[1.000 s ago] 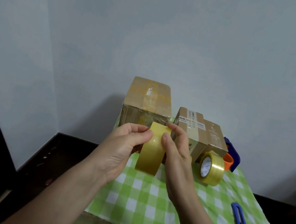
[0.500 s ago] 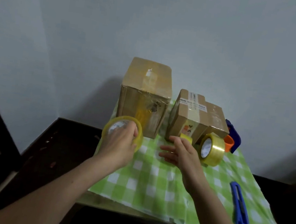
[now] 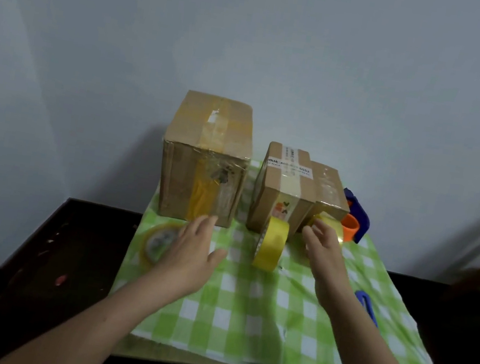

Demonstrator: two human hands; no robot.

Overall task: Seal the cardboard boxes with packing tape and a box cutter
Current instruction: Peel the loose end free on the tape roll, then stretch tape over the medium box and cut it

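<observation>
- The left hand hovers palm down with fingers spread and grasps nothing; it hangs over the right edge of a clear yellowish tape roll that lies flat on the green-and-white checked cloth at about 9 o'clock from the middle of the cloth.
- The right hand is loosely spread and also empty; its fingertips reach toward 12 o'clock, close to a tape roll tucked against the low box, whether they touch it I cannot tell.
- Between the two hands an opaque yellow tape roll stands on its edge, just in front of the medium cardboard box (the one with a printed white label across its top).
- The tall cardboard box stands at 11 o'clock on the cloth, with yellowish tape running over its top and down its front face.
- A lower cardboard box sits right against the medium one, on its 3 o'clock side.
- Behind that, at 2 o'clock, a blue tape dispenser with an orange core rests near the wall.
- The blue box cutter lies on the cloth at 3 o'clock, partly hidden by the right forearm.
- The cloth covers a dark bench.
</observation>
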